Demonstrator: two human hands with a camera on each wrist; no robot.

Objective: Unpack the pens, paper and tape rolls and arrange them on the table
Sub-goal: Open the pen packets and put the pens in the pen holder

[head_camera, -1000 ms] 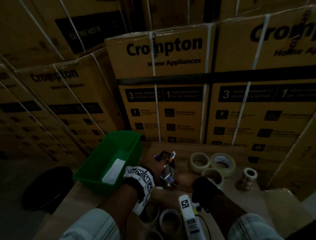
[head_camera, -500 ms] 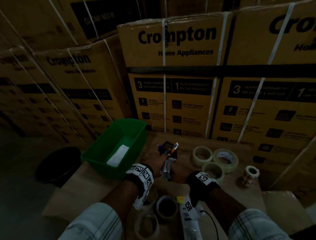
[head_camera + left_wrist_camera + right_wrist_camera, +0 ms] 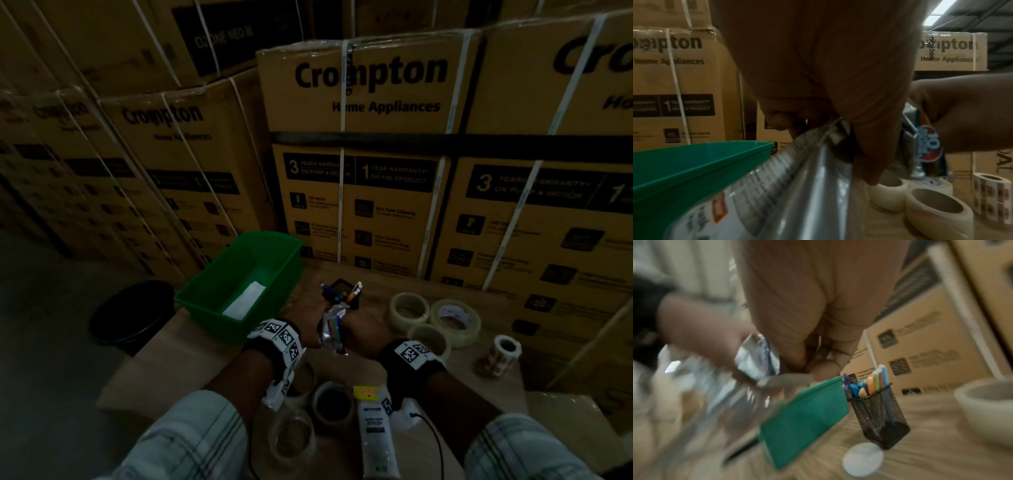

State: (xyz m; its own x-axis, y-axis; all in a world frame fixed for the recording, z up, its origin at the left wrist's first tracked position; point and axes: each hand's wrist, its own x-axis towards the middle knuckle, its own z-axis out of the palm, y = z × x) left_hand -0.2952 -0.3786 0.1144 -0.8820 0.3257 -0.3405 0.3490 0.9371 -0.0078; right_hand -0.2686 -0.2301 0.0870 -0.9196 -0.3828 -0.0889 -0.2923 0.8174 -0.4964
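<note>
- Both hands hold one pen packet [image 3: 331, 329] upright above the table [image 3: 212, 346], between the green bin [image 3: 205, 301] and the clear tape rolls [image 3: 442, 320].
- Left hand [image 3: 301, 317]: fingers curled around the packet's left edge, pinching the foil.
- Right hand [image 3: 363, 325]: fingers curled on the packet's right edge, opposing the left.
- Change over the last second: the packet remains between the hands at the same spot before the mesh pen holder [image 3: 342, 294]; mainly the head view shifts. Judgement: the opening step is under way and no pen has left the packet.
- One folded paper [image 3: 245, 301] lies in the bin, not yet unpacked.
- Further tape rolls [image 3: 334, 404] and a second packet [image 3: 375, 431] lie near the table's front edge.
- A label roll [image 3: 501, 354] stands to the right.
</note>
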